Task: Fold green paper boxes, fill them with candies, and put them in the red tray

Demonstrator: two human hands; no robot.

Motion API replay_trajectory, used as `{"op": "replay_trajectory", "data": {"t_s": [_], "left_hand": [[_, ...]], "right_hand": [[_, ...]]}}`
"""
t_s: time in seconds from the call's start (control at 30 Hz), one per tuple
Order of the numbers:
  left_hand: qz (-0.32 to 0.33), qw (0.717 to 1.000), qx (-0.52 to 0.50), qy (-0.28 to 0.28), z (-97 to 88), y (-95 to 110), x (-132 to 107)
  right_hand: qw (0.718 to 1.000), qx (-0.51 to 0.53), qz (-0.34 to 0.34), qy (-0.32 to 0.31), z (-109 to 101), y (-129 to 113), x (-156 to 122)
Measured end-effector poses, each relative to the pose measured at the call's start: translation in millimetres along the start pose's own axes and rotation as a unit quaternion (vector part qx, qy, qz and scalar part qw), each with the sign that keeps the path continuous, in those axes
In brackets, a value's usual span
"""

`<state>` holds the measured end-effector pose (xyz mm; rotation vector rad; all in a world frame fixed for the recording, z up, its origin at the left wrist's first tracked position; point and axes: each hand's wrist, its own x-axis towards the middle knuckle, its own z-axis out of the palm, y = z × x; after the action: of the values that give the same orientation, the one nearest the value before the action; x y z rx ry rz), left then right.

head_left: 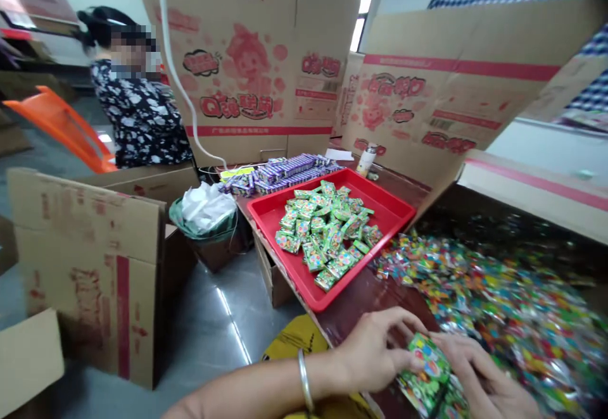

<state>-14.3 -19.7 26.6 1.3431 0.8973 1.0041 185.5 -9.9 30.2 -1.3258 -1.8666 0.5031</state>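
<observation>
My left hand (373, 349), with a silver bangle on the wrist, grips a small green printed candy box (430, 362) between thumb and fingers. On the box's other side, my right hand (484, 375) is closed against it, its fingertips at the top edge. At least one more green packet shows just below, partly hidden by the hands and the frame edge. Beyond my hands, a red tray (311, 299) holds a loose heap of similar green boxes (327, 223). Close on the right spreads a large pile of colourful wrapped candies (479, 299).
Stacked purple boxes (289, 172) and a bottle (367, 159) stand behind the tray. Left of the table is a lined bin (204, 216). Cardboard cartons (247, 71) wall the table's back, and an open carton (90, 267) stands left. Another person (137, 102) is farther back.
</observation>
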Motion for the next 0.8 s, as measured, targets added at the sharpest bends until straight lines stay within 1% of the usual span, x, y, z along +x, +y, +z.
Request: {"op": "replay_trajectory", "data": {"t_s": [0.07,0.13,0.17,0.2,0.23,0.27,0.3,0.33,0.37,0.4,0.43,0.47,0.5,0.53,0.57,0.6,0.63,0.67,0.7,0.77,0.8], "left_hand": [[-0.011,1.000,0.004,-0.017,3.5,-2.7,1.2],[0.012,0.999,0.038,-0.025,-1.7,-1.9,5.8],[0.037,0.997,0.072,-0.017,-9.2,1.3,9.8],[0.067,0.991,0.119,0.002,-20.4,7.0,15.1],[0.103,0.977,0.182,0.030,-35.0,15.0,21.7],[0.137,0.956,0.250,0.074,-52.4,24.9,29.7],[0.154,0.930,0.315,0.109,-71.2,36.0,38.9],[0.146,0.903,0.377,0.142,-90.1,47.0,49.2],[0.116,0.875,0.437,0.175,-107.2,56.7,60.2],[0.083,0.844,0.495,0.188,-120.7,64.0,70.9],[0.065,0.816,0.541,0.192,-129.1,68.1,80.4],[0.079,0.792,0.575,0.188,-131.5,68.5,87.4],[0.115,0.777,0.592,0.181,-127.2,65.3,90.8],[0.156,0.775,0.589,0.167,-116.6,58.5,90.1],[0.195,0.784,0.569,0.151,-100.4,48.4,85.6],[0.226,0.802,0.539,0.128,-79.9,35.6,78.2],[0.245,0.820,0.512,0.076,-56.6,20.7,69.3],[0.249,0.835,0.491,0.010,-32.3,4.6,60.5],[0.239,0.843,0.479,-0.047,-8.7,-11.6,53.1],[0.203,0.849,0.474,-0.113,31.6,-40.8,45.0],[0.192,0.849,0.476,-0.126,46.7,-52.2,44.4]], "right_hand": [[1.000,0.023,-0.002,0.004,3.8,-3.9,-10.1],[0.998,0.053,0.011,-0.018,3.6,-6.5,-16.2],[0.997,0.069,0.026,-0.027,0.9,-7.0,-17.3],[0.995,0.086,0.045,-0.026,-3.9,-6.4,-17.5],[0.992,0.103,0.070,-0.008,-10.8,-4.3,-17.0],[0.988,0.117,0.097,0.025,-19.6,-0.2,-16.4],[0.983,0.126,0.121,0.065,-29.6,6.0,-16.4],[0.976,0.125,0.146,0.100,-40.2,14.4,-17.5],[0.973,0.104,0.169,0.119,-50.4,24.9,-19.9],[0.972,0.071,0.190,0.119,-59.5,36.8,-23.7],[0.971,0.040,0.206,0.117,-67.0,49.6,-28.9],[0.970,0.008,0.214,0.118,-72.4,62.3,-34.8],[0.968,-0.030,0.220,0.114,-75.6,74.1,-40.8],[0.967,-0.062,0.224,0.104,-76.9,84.2,-46.3],[0.966,-0.092,0.224,0.092,-76.6,92.1,-50.6],[0.965,-0.119,0.222,0.079,-75.3,97.3,-53.4],[0.963,-0.144,0.217,0.065,-73.5,100.0,-54.6],[0.962,-0.169,0.211,0.047,-71.5,100.4,-54.3],[0.959,-0.194,0.204,0.025,-69.3,98.8,-52.8],[0.951,-0.245,0.188,-0.029,-64.6,92.5,-48.1],[0.945,-0.268,0.180,-0.056,-61.8,89.1,-45.6]]}}
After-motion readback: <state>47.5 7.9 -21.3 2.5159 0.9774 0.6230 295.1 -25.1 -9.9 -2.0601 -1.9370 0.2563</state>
